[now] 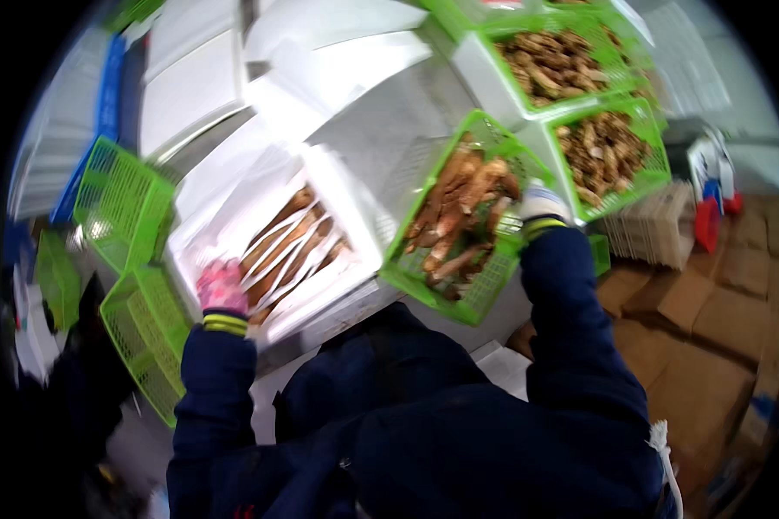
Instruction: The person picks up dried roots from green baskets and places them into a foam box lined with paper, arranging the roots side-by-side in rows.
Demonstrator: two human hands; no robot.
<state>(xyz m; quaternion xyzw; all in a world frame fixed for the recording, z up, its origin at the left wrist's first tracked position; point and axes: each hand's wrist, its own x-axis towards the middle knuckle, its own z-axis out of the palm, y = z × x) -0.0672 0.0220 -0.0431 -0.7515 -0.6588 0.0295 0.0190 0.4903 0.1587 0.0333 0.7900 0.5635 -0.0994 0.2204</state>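
My left hand (222, 285), in a pink patterned glove, lies at the left inner side of a white foam box (337, 214). Brown elongated mushrooms (276, 256), separated by white paper strips, lie in the box beside it; whether the fingers hold anything is unclear. My right hand (543, 202), in a white glove, is at the right rim of a green plastic basket (428, 301), its fingers partly hidden and blurred. Larger brown mushrooms (457, 207) lie loosely in that tilted basket, which stands right of the foam box.
Green baskets of smaller brown mushrooms (607, 152) stand at the upper right. Empty green baskets (120, 201) stand at the left. White boxes (191, 84) and paper sheets are at the back. Cardboard boxes (701, 363) lie at the right, below a red plastic object (707, 224).
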